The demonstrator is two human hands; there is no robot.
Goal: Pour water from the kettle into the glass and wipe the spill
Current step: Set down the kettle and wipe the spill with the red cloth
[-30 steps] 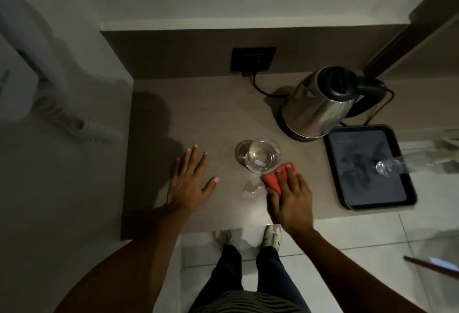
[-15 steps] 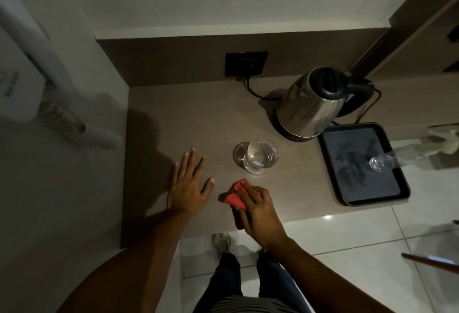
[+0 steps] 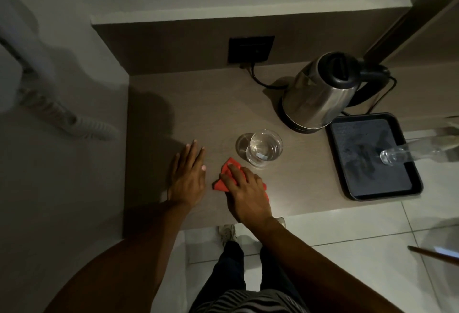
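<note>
A clear glass point(image 3: 265, 147) with water in it stands upright on the brown counter point(image 3: 198, 103). Behind it to the right, the steel kettle point(image 3: 320, 94) with a black lid sits on its base, its cord running to a wall socket. My right hand point(image 3: 244, 189) presses a red cloth point(image 3: 227, 176) flat on the counter, just in front and left of the glass. My left hand point(image 3: 188, 178) lies flat on the counter beside it, fingers together, holding nothing.
A black tray point(image 3: 347, 188) lies at the counter's right end with a clear bottle point(image 3: 397, 154) lying on it. A wall borders the counter on the left. The counter's front edge runs just behind my wrists, with tiled floor below.
My right hand has slid the red cloth leftward across the counter from beside the glass toward my left hand. My left hand has stayed in place.
</note>
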